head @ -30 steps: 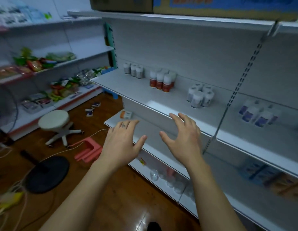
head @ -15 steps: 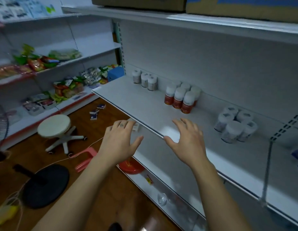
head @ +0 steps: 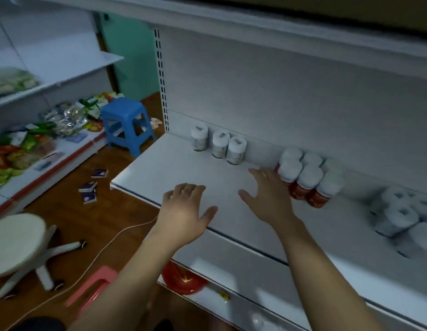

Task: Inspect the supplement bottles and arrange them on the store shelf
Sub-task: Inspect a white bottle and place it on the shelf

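at 9 o'clock, a white stool (head: 15, 244) on the wood floor, blurred, with snack packs (head: 21, 149) heaped on a side shelf at 10 o'clock. a pink stool (head: 94, 289) at 7 o'clock, a thin cable (head: 107, 244) trailing beside it. small boxes (head: 90, 189) scattered on the floor just left of centre. a blue stool (head: 126, 125) at 11 o'clock, near the corner of the white shelf (head: 159, 170).

left hand (head: 183, 216) at centre, palm down over the shelf's front edge, fingers spread and loosely curled, thumb out to 3 o'clock, gripping nothing. below it, at 6 o'clock, a red dish (head: 183, 280) on the lower shelf.

three pale bottles (head: 219, 144) at 12 o'clock, upright in a row against the back panel, well apart from both hands.

right hand (head: 269, 197) just right of centre, palm down over the shelf, fingers splayed wide, empty. fingertips (head: 267, 172) reach to just beside the red bottles (head: 308, 180); contact cannot be told.

red bottles clustered at 2 o'clock, white caps, standing in two rows, packed touching one another.

white bottles (head: 403, 216) at 3 o'clock in a tight bunch, blurred, well apart from the right hand.
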### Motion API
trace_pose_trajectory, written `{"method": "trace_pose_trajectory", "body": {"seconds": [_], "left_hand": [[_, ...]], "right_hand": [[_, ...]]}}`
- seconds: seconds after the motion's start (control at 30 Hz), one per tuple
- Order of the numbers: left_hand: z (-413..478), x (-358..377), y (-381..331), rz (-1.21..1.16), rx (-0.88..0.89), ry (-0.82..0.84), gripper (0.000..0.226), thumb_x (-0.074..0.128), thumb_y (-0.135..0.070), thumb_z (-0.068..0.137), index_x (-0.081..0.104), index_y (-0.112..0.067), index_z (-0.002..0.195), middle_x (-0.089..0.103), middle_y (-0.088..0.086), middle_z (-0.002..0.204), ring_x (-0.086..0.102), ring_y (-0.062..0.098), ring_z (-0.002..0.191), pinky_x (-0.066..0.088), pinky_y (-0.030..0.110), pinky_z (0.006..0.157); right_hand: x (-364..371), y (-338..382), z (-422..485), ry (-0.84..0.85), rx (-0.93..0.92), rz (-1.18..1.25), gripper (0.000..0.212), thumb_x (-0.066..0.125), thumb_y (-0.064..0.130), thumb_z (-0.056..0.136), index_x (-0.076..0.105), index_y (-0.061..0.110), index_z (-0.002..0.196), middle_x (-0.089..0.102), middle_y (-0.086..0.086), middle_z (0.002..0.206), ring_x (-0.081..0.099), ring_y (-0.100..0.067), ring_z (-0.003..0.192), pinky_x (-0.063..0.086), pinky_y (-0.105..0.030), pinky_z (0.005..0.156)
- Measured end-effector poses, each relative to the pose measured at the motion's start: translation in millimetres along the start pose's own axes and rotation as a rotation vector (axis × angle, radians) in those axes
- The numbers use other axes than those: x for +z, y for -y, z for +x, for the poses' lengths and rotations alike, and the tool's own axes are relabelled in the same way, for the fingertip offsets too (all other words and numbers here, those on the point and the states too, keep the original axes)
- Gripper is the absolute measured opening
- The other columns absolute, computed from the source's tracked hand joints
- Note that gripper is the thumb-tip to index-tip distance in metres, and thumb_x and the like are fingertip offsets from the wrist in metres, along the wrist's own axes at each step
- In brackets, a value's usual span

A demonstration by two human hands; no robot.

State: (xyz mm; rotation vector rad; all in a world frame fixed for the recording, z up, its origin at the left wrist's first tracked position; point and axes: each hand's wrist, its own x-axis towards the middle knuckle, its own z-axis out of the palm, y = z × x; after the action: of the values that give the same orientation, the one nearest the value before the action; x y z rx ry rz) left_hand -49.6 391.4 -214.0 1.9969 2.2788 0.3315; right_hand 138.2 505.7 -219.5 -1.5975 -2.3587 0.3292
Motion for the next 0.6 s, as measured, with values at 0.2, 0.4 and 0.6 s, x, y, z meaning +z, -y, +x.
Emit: {"method": "trace_pose_trajectory", "body": {"seconds": [0.2, 0.4, 0.6], "left_hand": [[56.4, -6.9, 43.9, -0.003, 0.113, 0.063, 0.063, 0.035, -0.062, 0.095, 0.034, -0.026, 0.147, 0.041, -0.004, 0.150, 0.029, 0.019, 0.141, 0.024, 0.039, 0.113], [86.7, -7.5, 55.1, 0.036, 0.186, 0.058, 0.064, 0.037, -0.062, 0.094, 0.040, -0.022, 0.144, 0.046, 0.000, 0.146, 0.034, 0.023, 0.139, 0.028, 0.042, 0.111], [101.8, -9.0, 52.7, 0.050, 0.230, 0.070, 0.063, 0.038, -0.061, 0.094, 0.040, -0.022, 0.144, 0.046, 0.003, 0.147, 0.034, 0.024, 0.140, 0.029, 0.045, 0.112]], "right_hand": [[5.7, 21.9, 73.8, -0.014, 0.102, -0.067, 0.061, 0.066, 0.046, 0.085, 0.050, 0.016, 0.135, 0.051, -0.012, 0.135, 0.048, -0.034, 0.123, 0.041, -0.043, 0.100], [12.1, 38.4, 126.3, -0.012, 0.174, -0.070, 0.058, 0.063, 0.043, 0.088, 0.045, 0.016, 0.136, 0.047, -0.013, 0.135, 0.047, -0.032, 0.123, 0.041, -0.043, 0.099], [26.7, 44.0, 147.3, -0.070, 0.265, -0.002, 0.049, 0.061, 0.039, 0.091, 0.046, 0.012, 0.128, 0.050, -0.013, 0.129, 0.053, -0.032, 0.116, 0.046, -0.041, 0.090]]}}
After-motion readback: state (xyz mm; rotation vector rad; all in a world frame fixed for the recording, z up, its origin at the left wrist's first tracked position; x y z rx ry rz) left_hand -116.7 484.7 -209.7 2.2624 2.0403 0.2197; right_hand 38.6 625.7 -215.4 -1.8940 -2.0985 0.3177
